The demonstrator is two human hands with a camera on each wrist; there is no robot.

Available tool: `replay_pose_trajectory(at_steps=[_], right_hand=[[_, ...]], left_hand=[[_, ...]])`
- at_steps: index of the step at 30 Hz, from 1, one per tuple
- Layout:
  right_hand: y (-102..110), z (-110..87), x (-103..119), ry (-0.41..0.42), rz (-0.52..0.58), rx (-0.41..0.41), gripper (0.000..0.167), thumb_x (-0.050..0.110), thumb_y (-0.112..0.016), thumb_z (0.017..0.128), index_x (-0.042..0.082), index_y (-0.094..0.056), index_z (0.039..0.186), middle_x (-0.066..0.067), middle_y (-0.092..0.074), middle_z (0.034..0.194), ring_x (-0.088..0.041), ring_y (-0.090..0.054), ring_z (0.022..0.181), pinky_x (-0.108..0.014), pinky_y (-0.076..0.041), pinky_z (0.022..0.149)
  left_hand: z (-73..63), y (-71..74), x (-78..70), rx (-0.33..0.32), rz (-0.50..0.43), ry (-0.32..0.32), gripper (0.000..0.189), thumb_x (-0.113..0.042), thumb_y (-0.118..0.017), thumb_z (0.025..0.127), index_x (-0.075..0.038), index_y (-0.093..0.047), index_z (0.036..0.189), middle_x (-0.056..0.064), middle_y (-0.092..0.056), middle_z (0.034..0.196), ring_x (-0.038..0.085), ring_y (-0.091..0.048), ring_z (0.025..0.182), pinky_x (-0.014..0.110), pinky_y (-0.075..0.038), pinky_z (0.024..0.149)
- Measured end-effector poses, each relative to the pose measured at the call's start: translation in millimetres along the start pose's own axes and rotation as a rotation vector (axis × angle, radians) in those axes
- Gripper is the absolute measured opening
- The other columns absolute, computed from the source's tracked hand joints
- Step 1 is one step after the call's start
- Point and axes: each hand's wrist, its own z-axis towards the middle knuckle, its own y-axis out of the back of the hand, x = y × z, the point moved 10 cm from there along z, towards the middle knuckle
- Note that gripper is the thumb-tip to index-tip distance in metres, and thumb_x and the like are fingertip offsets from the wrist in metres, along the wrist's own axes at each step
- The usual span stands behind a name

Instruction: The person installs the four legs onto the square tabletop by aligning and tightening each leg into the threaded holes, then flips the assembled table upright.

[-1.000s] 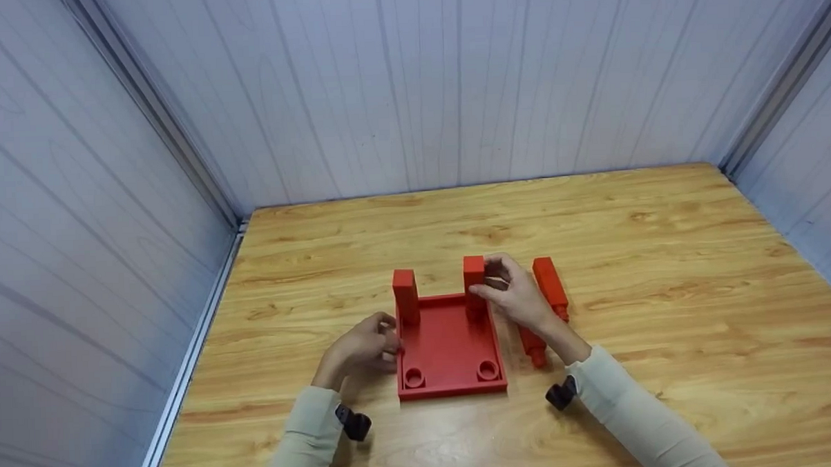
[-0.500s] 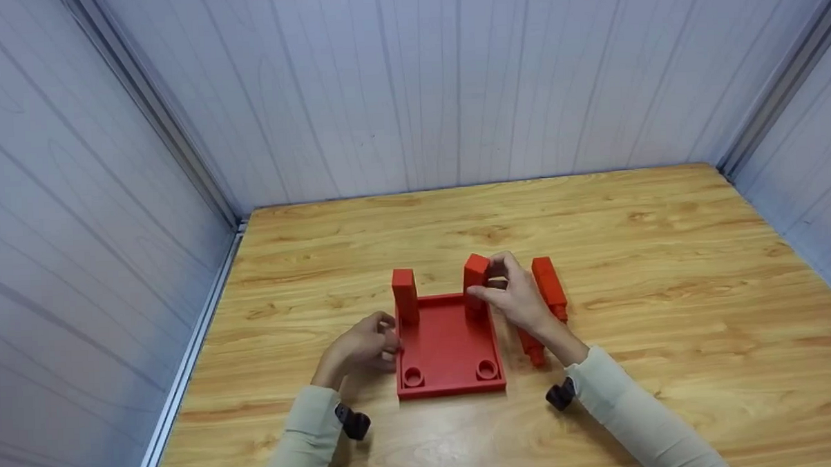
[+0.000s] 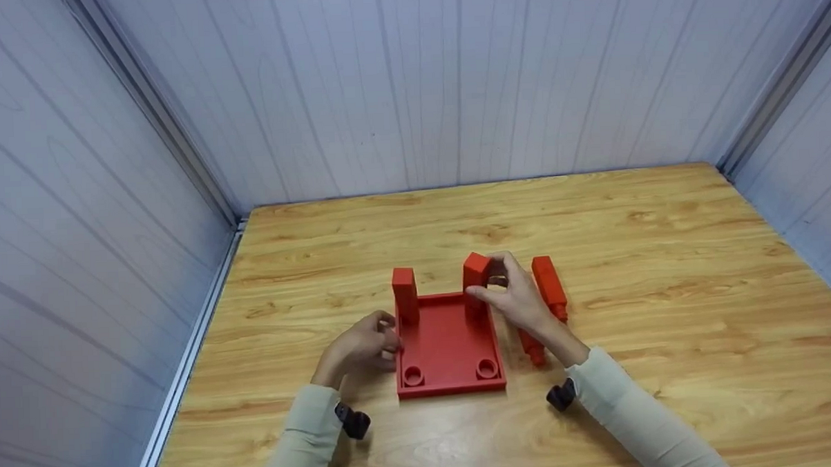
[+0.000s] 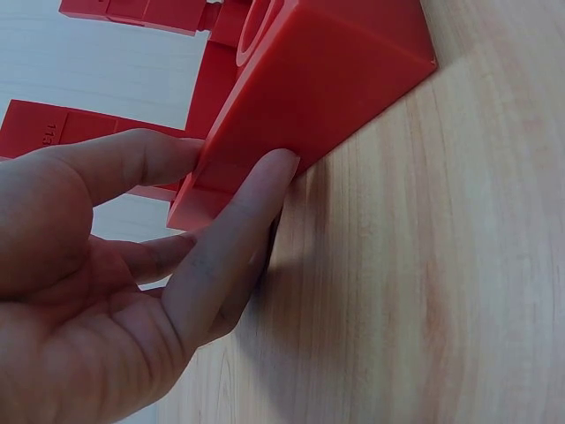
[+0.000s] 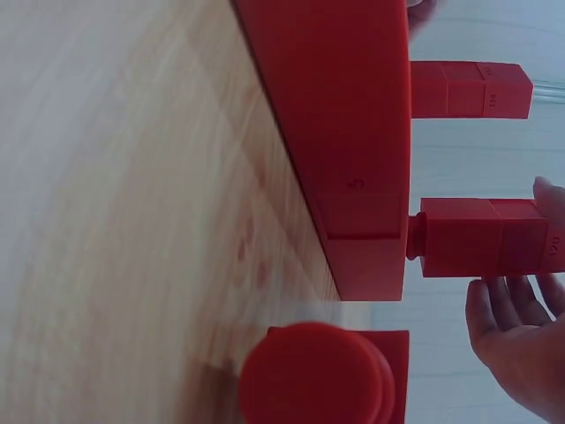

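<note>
A shallow red base (image 3: 447, 350) with a raised rim lies on the table. One red square leg (image 3: 405, 296) stands upright at its far left corner. My right hand (image 3: 518, 295) grips a second red leg (image 3: 473, 267) between thumb and fingers at the far right corner. In the right wrist view this leg (image 5: 477, 237) meets the base at a narrow round neck. At the base's left edge, my left hand (image 3: 360, 342) holds the side, thumb at the rim and fingers against the outer wall (image 4: 327, 97). Two round sockets show at the near corners.
Two loose red legs with round stepped ends, the farther leg (image 3: 548, 284) and the nearer leg (image 3: 533, 347), lie right of the base, partly behind my right hand. White panel walls (image 3: 417, 88) enclose the wooden table (image 3: 666, 287) at the back and sides.
The leg in my right hand has turned about its length, so a corner of its square top now faces forward. My left hand and the base stay nearly in place.
</note>
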Motion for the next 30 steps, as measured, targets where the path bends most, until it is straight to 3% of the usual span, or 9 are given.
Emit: replay_pose_trajectory(at_steps=[7,12,18,25,30], right_hand=[[-1.7,-0.1,-3.6,-0.053,0.021,0.016,0.053,0.016,-0.071,0.086,0.0,-0.045,0.129,-0.019,-0.057,0.119,-0.034,-0.053,0.116,-0.049,-0.042,0.105],[-4.2,3.6,0.0,-0.025,0.084,0.052,0.05,0.015,-0.064,0.091,0.0,-0.043,0.134,-0.019,-0.054,0.127,-0.031,-0.052,0.121,-0.038,-0.046,0.101],[-5.5,13.6,-18.7,0.021,0.15,0.065,0.042,0.012,-0.053,0.098,0.004,-0.043,0.138,-0.014,-0.046,0.14,-0.021,-0.05,0.12,-0.024,-0.046,0.096],[-7.4,15.4,-15.7,0.075,0.232,0.088,0.043,0.017,-0.055,0.097,0.003,-0.047,0.137,-0.013,-0.049,0.138,-0.018,-0.05,0.123,-0.023,-0.046,0.097],[-6.9,15.7,-13.7,0.081,0.253,0.094,0.04,0.02,-0.057,0.096,0.007,-0.051,0.134,-0.011,-0.052,0.132,-0.021,-0.053,0.115,-0.025,-0.048,0.093]], left_hand=[[-0.4,-0.2,-3.2,0.006,0.003,-0.035,0.047,0.007,-0.048,0.082,0.005,-0.037,0.128,0.017,-0.058,0.097,0.022,-0.055,0.077,0.035,-0.057,0.068],[-0.3,1.0,-3.4,-0.002,0.01,-0.033,0.047,0.006,-0.049,0.081,0.004,-0.039,0.127,0.018,-0.059,0.098,0.023,-0.056,0.08,0.038,-0.058,0.07],[-0.3,2.5,0.5,-0.01,0.015,0.0,0.047,0.005,-0.049,0.082,0.002,-0.039,0.128,0.017,-0.056,0.101,0.023,-0.058,0.082,0.038,-0.059,0.071],[-0.7,0.4,0.3,-0.005,0.015,0.001,0.047,0.005,-0.051,0.082,0.003,-0.039,0.128,0.018,-0.057,0.103,0.024,-0.06,0.084,0.039,-0.059,0.071],[-0.7,1.3,-0.2,-0.009,0.014,0.002,0.046,0.003,-0.051,0.084,0.002,-0.039,0.128,0.018,-0.058,0.101,0.024,-0.06,0.082,0.039,-0.059,0.071]])
